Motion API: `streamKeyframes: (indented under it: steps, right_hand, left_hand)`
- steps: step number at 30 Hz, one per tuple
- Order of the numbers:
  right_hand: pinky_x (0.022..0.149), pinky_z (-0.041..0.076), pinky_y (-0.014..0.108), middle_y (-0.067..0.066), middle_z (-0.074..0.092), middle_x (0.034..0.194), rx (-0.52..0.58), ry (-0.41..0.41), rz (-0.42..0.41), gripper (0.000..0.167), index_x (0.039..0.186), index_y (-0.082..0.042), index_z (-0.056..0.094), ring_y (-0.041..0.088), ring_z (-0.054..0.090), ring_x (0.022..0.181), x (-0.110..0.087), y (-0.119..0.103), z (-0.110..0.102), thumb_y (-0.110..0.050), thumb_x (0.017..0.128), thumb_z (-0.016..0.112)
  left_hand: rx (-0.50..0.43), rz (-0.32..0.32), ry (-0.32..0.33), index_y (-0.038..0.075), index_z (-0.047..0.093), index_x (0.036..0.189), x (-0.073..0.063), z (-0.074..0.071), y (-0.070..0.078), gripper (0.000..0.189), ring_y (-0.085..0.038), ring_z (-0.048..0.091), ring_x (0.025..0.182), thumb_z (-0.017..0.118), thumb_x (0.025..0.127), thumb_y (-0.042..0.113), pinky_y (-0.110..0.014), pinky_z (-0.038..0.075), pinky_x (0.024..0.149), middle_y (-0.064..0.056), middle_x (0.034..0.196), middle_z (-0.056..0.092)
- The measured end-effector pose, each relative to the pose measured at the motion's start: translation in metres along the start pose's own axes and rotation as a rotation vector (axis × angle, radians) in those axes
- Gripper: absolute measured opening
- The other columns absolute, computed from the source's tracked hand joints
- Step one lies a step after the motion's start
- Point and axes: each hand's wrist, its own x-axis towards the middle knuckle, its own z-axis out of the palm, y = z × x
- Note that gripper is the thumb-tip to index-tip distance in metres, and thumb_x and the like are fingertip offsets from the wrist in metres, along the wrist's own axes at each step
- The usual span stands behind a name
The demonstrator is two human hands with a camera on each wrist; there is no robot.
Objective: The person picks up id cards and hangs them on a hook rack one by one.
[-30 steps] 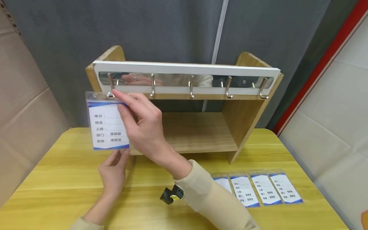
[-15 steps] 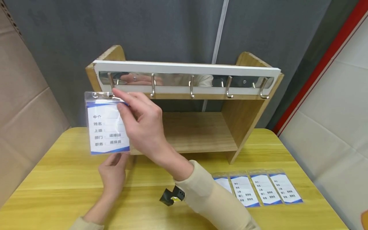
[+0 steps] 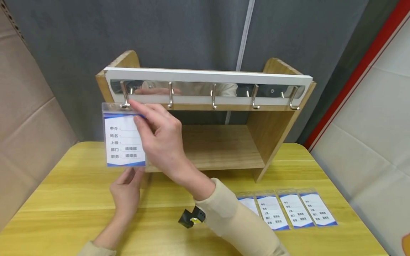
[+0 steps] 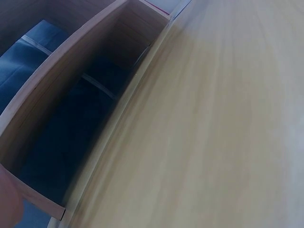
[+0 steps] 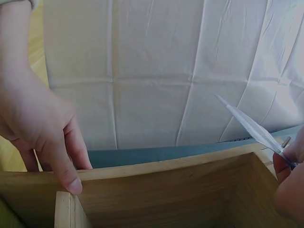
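My right hand (image 3: 163,137) pinches a clear-sleeved name badge (image 3: 123,140) by its upper right edge, thumb in front. The badge hangs upright at the leftmost metal hook (image 3: 124,93), whose curled tip overlaps the clear top strip. In the right wrist view the badge (image 5: 251,126) appears nearly edge-on beside the hook tip. My left hand (image 3: 126,193) is lower down, partly behind the badge. From the right wrist view, that left hand (image 5: 42,123) grips the side panel of the wooden shelf (image 5: 156,166), thumb on one face and fingers on the other.
A white rail (image 3: 192,75) with a mirrored strip and several hooks spans the shelf's top front. Several more badges (image 3: 298,209) lie in a row on the yellow wood-grain table (image 3: 57,199), at the right. Grey cloth (image 3: 179,32) hangs behind.
The badge dipped slightly left and down, then came back right and up, straighter, with the hook tip over its top strip. The left hand has stayed in place.
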Motion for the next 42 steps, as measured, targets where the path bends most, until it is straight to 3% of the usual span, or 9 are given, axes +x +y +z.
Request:
streamKeyframes:
  steps: [6,9,16,24,30,35,42]
  right_hand:
    - [0.066,0.053,0.009,0.017,0.071,0.114,-0.025,0.003,-0.02,0.029,0.127,0.007,0.068,0.013,0.063,0.08,0.0,0.001,0.0,0.007,0.098,0.062]
    - [0.067,0.053,0.009,0.017,0.071,0.115,-0.04,-0.001,-0.037,0.029,0.127,0.007,0.068,0.013,0.064,0.084,0.0,0.001,0.0,0.006,0.099,0.062]
    - [0.075,0.052,0.007,0.015,0.071,0.117,-0.114,-0.018,-0.081,0.03,0.13,0.005,0.067,0.014,0.066,0.099,-0.002,0.004,-0.001,0.005,0.101,0.058]
    - [0.068,0.048,0.006,0.014,0.07,0.115,-0.186,-0.006,-0.115,0.031,0.131,0.002,0.067,0.014,0.063,0.09,-0.005,0.008,0.0,0.005,0.103,0.053]
    - [0.066,0.044,0.009,0.013,0.067,0.107,-0.247,0.051,-0.134,0.029,0.128,0.001,0.068,0.015,0.055,0.083,-0.008,0.012,0.0,0.004,0.103,0.055]
    - [0.068,0.046,0.01,0.013,0.066,0.107,-0.283,0.066,-0.175,0.029,0.129,0.002,0.067,0.017,0.056,0.087,-0.009,0.016,0.0,0.004,0.103,0.055]
    - [0.071,0.048,0.01,0.013,0.066,0.108,-0.34,0.094,-0.233,0.029,0.129,0.002,0.067,0.019,0.057,0.091,-0.014,0.022,-0.004,0.003,0.102,0.057]
  left_hand:
    - [0.017,-0.03,0.005,0.002,0.068,0.126,0.0,0.0,0.003,0.034,0.008,0.064,0.102,0.077,0.093,0.004,-0.014,0.055,0.09,-0.014,0.122,0.065]
    - [0.019,-0.02,0.007,0.003,0.068,0.127,0.0,-0.001,0.003,0.034,0.009,0.065,0.102,0.076,0.093,0.004,-0.015,0.055,0.089,-0.013,0.124,0.065]
    - [-0.083,-0.013,-0.018,0.006,0.068,0.129,0.0,-0.001,-0.001,0.036,0.002,0.068,0.103,0.076,0.094,0.006,-0.018,0.057,0.09,0.001,0.121,0.07]
    - [-0.116,-0.017,-0.01,0.004,0.067,0.13,0.0,0.0,-0.002,0.037,0.001,0.069,0.103,0.076,0.094,0.005,-0.019,0.057,0.09,0.002,0.12,0.07]
    - [-0.107,-0.012,-0.015,0.005,0.067,0.131,0.001,0.001,-0.001,0.037,0.001,0.068,0.104,0.076,0.094,0.006,-0.018,0.057,0.09,-0.005,0.124,0.068]
    - [-0.085,-0.002,-0.018,0.004,0.067,0.13,0.001,0.002,0.0,0.037,0.0,0.069,0.103,0.075,0.095,0.006,-0.018,0.058,0.089,-0.013,0.127,0.066]
    - [-0.087,0.002,-0.025,0.003,0.067,0.13,0.003,0.001,0.0,0.036,0.001,0.069,0.102,0.074,0.094,0.003,-0.018,0.058,0.089,-0.016,0.127,0.064]
